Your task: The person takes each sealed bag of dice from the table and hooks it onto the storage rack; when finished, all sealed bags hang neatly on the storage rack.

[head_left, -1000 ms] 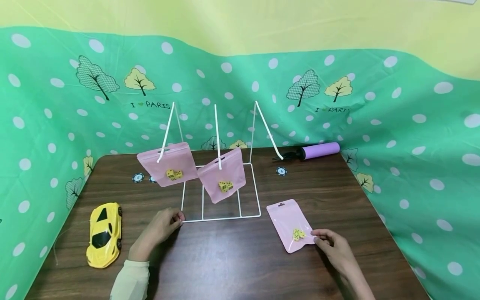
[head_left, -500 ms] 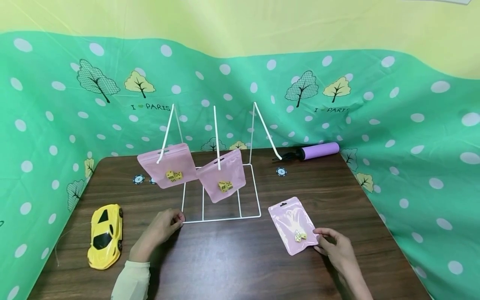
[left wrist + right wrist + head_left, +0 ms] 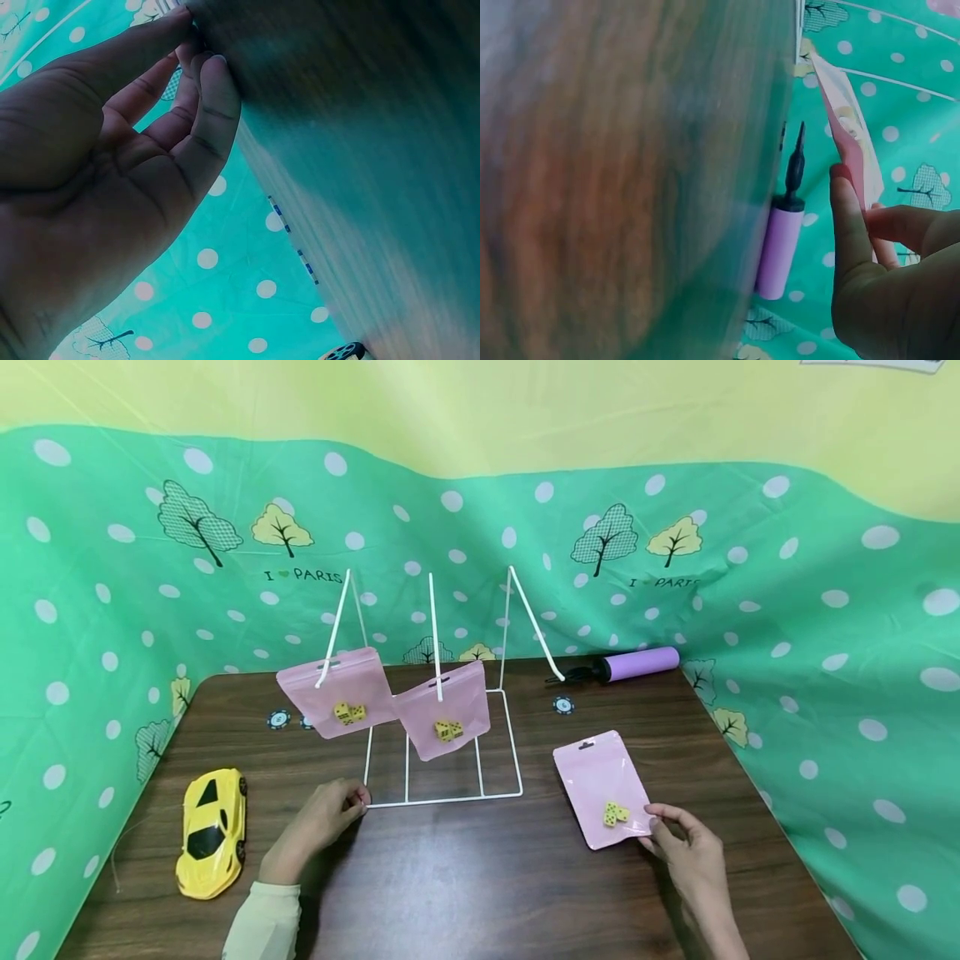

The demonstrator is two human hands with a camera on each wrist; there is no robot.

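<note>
My right hand (image 3: 686, 852) pinches the lower right corner of a pink zip bag (image 3: 597, 772) between thumb and fingers. Inside that bag several yellow dice (image 3: 615, 814) show. In the right wrist view the pink zip bag (image 3: 847, 135) appears edge-on, raised off the table. My left hand (image 3: 324, 818) pinches the near left corner of a white wire rack (image 3: 442, 799); in the left wrist view the left hand (image 3: 150, 150) has thumb and fingertips drawn together. Two more pink bags, one left (image 3: 367, 672) and one central (image 3: 472, 693), hang from the rack's left and middle hooks. The right hook (image 3: 536, 622) carries nothing.
A yellow toy car (image 3: 212, 835) lies at the left of the dark wooden table (image 3: 480, 893). A purple hand pump (image 3: 641, 663) lies along the back edge. Flat round chips, one on the right (image 3: 563, 705) and one on the left (image 3: 278, 719), lie behind the rack.
My right hand has lifted the pink bag upward and to the right from its earlier place. My left hand keeps its grip on the rack corner.
</note>
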